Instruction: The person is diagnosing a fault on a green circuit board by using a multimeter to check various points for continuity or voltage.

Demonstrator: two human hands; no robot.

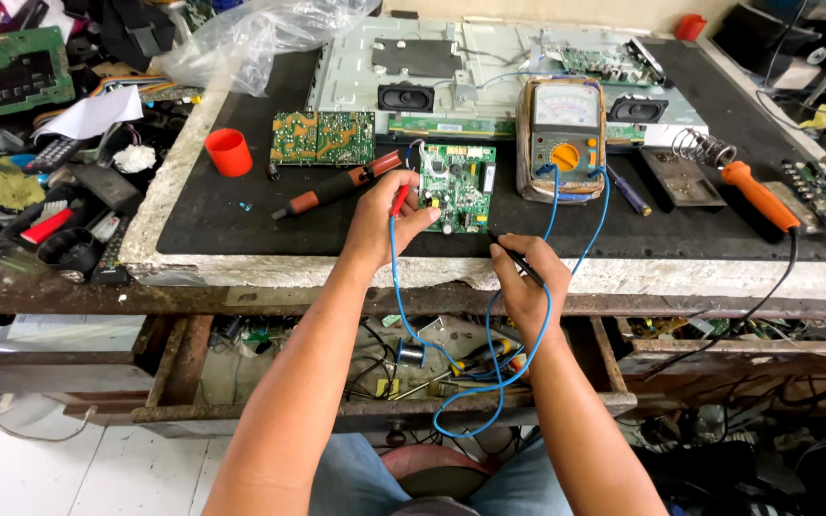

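Near the front edge of the bench, right hand (pixel 528 282) pinches a black probe (pixel 518 263), fingers closed round it, tip aimed at the small green circuit board (pixel 458 187). Left hand (pixel 381 222) grips a red probe (pixel 401 199) at the board's left edge, fingers curled shut. Best to hold both tips steady on separate contacts and keep the blue leads (pixel 470 373) slack. Behind the board, toward the back edge, stands a meter (pixel 563 137) with pale dial face and orange knob. No readable labels; red cup (pixel 228 152) left.
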